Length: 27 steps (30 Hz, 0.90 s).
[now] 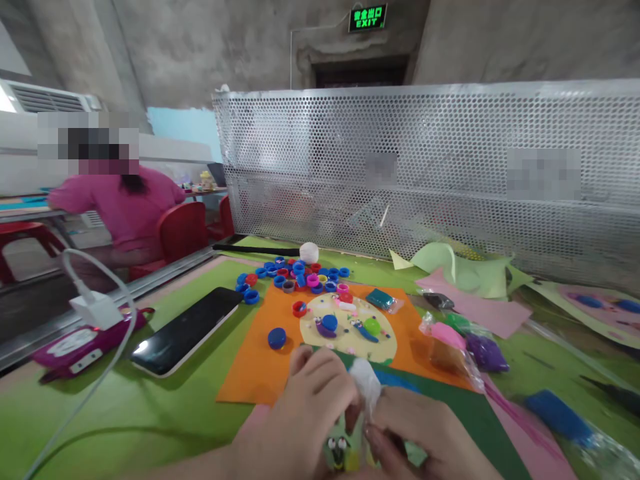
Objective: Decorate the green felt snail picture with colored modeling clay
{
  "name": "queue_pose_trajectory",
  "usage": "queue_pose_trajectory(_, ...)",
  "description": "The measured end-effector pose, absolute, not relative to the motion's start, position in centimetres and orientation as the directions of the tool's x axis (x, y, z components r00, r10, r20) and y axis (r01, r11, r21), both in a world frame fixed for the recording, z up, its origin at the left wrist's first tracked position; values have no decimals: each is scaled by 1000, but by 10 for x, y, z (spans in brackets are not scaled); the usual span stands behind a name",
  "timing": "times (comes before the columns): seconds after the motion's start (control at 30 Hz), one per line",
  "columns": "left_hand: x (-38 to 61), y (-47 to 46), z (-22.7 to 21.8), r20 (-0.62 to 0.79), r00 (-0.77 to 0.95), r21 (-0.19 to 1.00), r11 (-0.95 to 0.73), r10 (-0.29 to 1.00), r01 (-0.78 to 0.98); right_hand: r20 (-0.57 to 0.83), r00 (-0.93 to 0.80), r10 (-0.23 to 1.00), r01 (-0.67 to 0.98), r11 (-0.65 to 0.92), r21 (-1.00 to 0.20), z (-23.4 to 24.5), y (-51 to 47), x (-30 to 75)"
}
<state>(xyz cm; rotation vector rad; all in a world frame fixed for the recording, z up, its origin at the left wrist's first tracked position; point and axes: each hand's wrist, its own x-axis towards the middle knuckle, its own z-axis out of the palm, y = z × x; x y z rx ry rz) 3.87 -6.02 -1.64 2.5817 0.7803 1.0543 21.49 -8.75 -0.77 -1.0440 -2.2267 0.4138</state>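
Note:
Between my two hands is a small clear plastic bag with a white lump (366, 381) in it, which looks like modelling clay. My left hand (320, 393) is closed at the bag's left side, its fingers curled and its thumb partly hidden. On the other side my right hand (415, 423) pinches the lower part of the plastic. Beneath them lies a green sheet with a googly-eyed figure (339, 450), largely covered by the hands. Just beyond, an orange sheet (255, 360) carries a cream oval picture (350, 340) with two clay snails made with bottle caps.
Many bottle caps (300, 270) are heaped at the back beside a white ball (309, 253). A phone (187, 331) and a purple power strip (93, 340) lie left. Bagged clay (485, 352) and paper scraps (470, 303) are right. A perforated metal screen (425, 167) borders the table.

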Motion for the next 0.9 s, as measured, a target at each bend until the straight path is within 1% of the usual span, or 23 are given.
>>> queue_pose_trajectory(0.07, 41, -64, -15, 487, 639, 441, -800, 595, 408, 456, -517, 724, 601, 687, -408, -11, -89, 214)
queue_pose_trajectory(0.17, 43, -65, -15, 487, 652, 473, -803, 581, 363, 501, -510, 700, 632, 700, -334, -13, -91, 214)
queue_pose_trajectory(0.3, 47, -64, -19, 567, 623, 483, -830, 539, 279, 551, -472, 689, 628, 701, -338, -8, -94, 213)
queue_pose_trajectory(0.43, 49, -65, -21, 624, 577, 505, -835, 527, 217, 620, -435, 653, 613, 719, -328, -2, -97, 214)
queue_pose_trajectory(0.5, 47, -64, -17, 610, 561, 535, -813, 560, 229, 620, -401, 675, 632, 693, -347, 1, -98, 218)
queue_pose_trajectory(0.57, 41, -63, -10, 559, 561, 556, -778, 611, 292, 592, -363, 720, 660, 647, -382, 2, -99, 224)
queue_pose_trajectory(0.63, 34, -61, -4, 562, 589, 504, -805, 581, 313, 582, -362, 728, 652, 644, -400, 4, -98, 228)
queue_pose_trajectory(0.73, 27, -59, -4, 612, 636, 346, -883, 469, 318, 538, -410, 736, 594, 663, -455, 7, -96, 232)
queue_pose_trajectory(0.8, 26, -58, -10, 653, 644, 244, -916, 398, 319, 477, -433, 765, 539, 643, -543, 10, -95, 231)
queue_pose_trajectory(0.9, 28, -59, -19, 725, 586, 177, -920, 363, 350, 419, -421, 805, 449, 586, -674, 14, -97, 230)
